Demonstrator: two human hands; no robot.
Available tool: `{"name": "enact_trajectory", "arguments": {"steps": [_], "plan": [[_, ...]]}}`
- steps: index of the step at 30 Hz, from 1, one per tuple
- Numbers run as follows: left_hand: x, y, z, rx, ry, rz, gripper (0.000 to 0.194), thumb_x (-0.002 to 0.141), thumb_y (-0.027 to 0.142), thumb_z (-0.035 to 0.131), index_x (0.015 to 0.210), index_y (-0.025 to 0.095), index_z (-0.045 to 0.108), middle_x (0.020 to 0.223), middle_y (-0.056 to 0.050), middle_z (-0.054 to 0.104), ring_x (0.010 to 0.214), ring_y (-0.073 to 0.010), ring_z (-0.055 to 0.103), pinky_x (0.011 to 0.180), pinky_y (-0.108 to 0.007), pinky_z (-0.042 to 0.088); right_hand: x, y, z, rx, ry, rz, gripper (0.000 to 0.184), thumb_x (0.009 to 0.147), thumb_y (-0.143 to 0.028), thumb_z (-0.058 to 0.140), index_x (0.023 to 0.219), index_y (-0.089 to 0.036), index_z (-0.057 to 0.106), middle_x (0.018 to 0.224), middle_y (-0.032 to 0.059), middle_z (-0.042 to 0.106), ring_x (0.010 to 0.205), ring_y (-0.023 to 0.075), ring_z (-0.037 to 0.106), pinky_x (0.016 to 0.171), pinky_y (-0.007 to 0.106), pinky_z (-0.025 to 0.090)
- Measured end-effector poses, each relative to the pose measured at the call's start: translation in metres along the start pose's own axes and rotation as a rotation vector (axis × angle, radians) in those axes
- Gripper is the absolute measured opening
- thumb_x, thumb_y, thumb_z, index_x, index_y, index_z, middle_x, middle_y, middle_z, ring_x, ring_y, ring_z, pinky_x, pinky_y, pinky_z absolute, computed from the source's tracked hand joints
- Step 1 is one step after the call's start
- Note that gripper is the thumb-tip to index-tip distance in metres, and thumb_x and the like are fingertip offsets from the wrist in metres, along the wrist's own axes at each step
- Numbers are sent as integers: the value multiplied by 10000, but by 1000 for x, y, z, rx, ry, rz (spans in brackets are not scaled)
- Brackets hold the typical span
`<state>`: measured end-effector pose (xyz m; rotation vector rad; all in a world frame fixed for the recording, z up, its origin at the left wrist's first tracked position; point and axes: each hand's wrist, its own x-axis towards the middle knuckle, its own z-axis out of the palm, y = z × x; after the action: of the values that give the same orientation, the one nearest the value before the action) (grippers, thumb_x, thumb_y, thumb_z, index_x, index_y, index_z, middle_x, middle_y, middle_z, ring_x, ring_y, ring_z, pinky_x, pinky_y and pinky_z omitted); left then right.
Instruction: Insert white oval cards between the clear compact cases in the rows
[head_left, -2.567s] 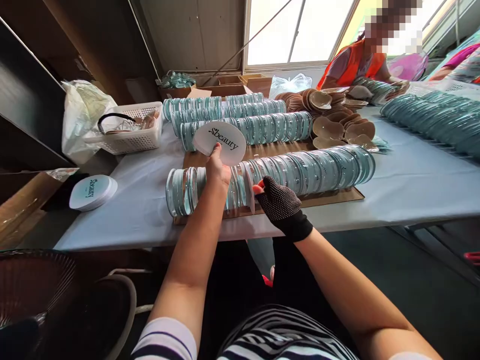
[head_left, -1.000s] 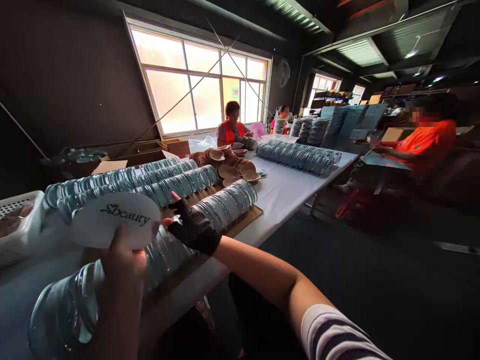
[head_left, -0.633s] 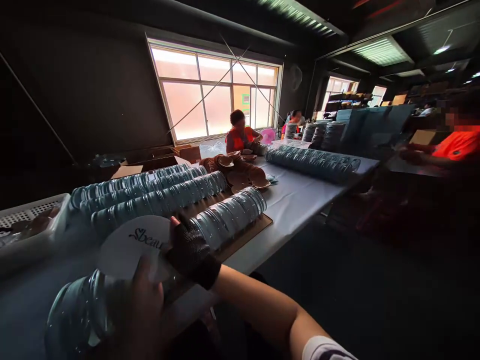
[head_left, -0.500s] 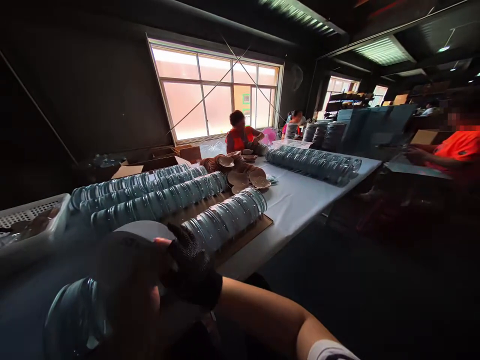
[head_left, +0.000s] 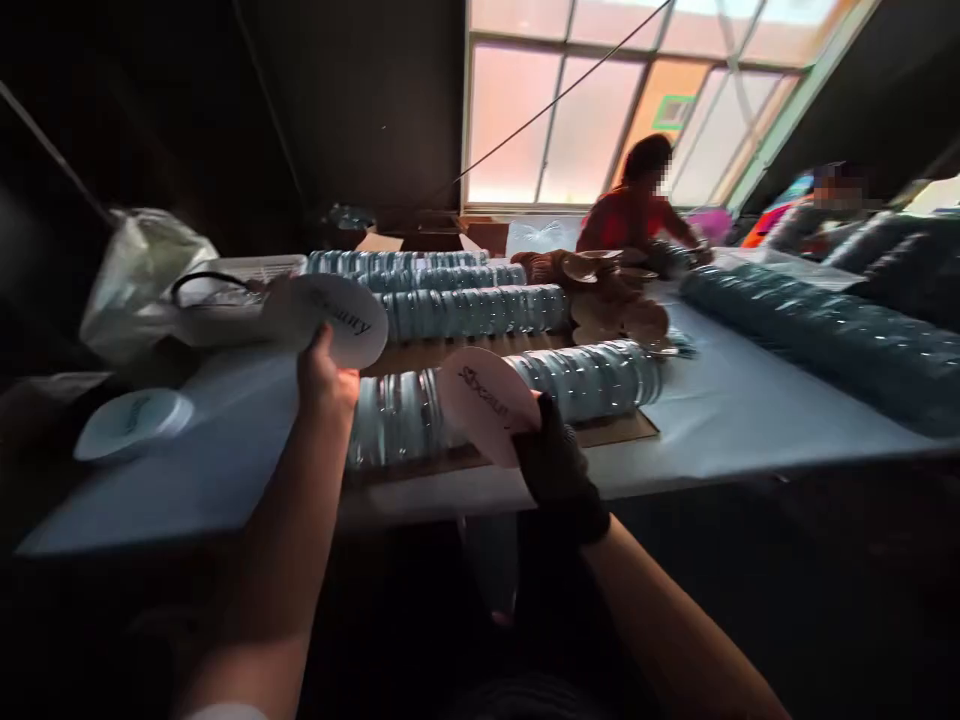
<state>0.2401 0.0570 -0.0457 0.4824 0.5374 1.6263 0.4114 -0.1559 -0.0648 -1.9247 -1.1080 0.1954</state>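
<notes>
White cards (head_left: 469,420), blurred "beauty" lettering (head_left: 349,317)

- This is a workshop.
- Matching discs (head_left: 480,312) stand in long rows along the table (head_left: 757,425).
- Printed cards (head_left: 133,425) lie stacked by its left edge.
- A co-worker (head_left: 619,222) in red is at the far edge, boxes (head_left: 380,243) beyond it.

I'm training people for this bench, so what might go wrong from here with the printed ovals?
1. The right hand grips its printed oval near one edge, so it might slip or bump the near row of clear pieces behind it.
2. The left hand holds the other oval by its lower edge; a loose grip could drop it.
3. The stack of ovals lies near the left end of the table; a nudge might topple it.
</notes>
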Motion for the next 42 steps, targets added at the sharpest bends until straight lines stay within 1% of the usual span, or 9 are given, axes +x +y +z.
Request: {"name": "enact_trajectory", "arguments": {"steps": [4,7,13,17,24,30,34,37,42], "plan": [[29,-5,-6,16,67,-98,313,922,165,568,1230,158,623,1260,-113,682,1198,-240,620,1057,-510,476,-23,-7,-5,-178,-135,-149,429,841,-323,481,1223,-205,636,907,74,745,720,206,679,589,272,489],[29,-15,-10,5,79,-17,316,896,152,592,1209,145,632,1283,-138,666,1187,-253,629,1032,-484,497,-38,-12,6,-244,-205,-310,440,893,-343,441,1279,-213,608,884,59,751,639,173,668,526,233,441],[23,-21,-12,18,3,30,250,860,112,617,1104,133,666,1213,-137,698,1126,-223,653,1042,-436,485,-43,-38,31,-475,-209,-342,458,970,-299,372,1389,-224,539,747,40,734,548,158,646,480,209,348],[27,-22,-12,11,20,11,261,842,117,631,1099,142,669,1184,-122,711,1107,-220,662,1033,-430,491,-36,-54,45,-585,-218,-335,514,924,-250,446,1435,-250,499,730,30,724,581,169,661,500,207,333],[27,-24,-14,-10,12,11,302,829,125,640,1129,140,669,1172,-124,717,1102,-221,666,1012,-414,508,-52,-42,42,-565,-137,-590,555,886,-216,452,1438,-219,504,653,9,691,526,138,617,494,212,303],[29,-26,-16,-15,14,1,301,839,134,637,1138,151,670,1181,-115,715,1096,-225,667,996,-425,521,-52,-50,35,-647,-145,-552,583,874,-227,474,1456,-258,484,600,-11,662,479,144,599,467,209,247],[29,-28,-16,-6,24,22,340,824,164,666,1163,172,671,1181,-99,716,1113,-219,659,1001,-403,512,-36,-54,45,-728,-191,-476,628,876,-247,514,1496,-291,425,675,15,704,535,169,653,472,203,241],[28,-31,-13,17,50,-14,358,819,184,660,1175,145,660,1189,-127,706,1076,-234,671,979,-412,516,-21,-60,52,-753,-279,-369,622,914,-278,492,1525,-306,379,607,12,675,521,208,662,448,214,206],[33,-35,-12,-24,11,1,465,802,197,658,1255,119,596,1259,-171,669,1091,-253,660,907,-400,538,-3,-56,61,-692,-405,-411,674,929,-262,452,1582,-258,286,557,16,643,511,238,649,452,267,294]]}}
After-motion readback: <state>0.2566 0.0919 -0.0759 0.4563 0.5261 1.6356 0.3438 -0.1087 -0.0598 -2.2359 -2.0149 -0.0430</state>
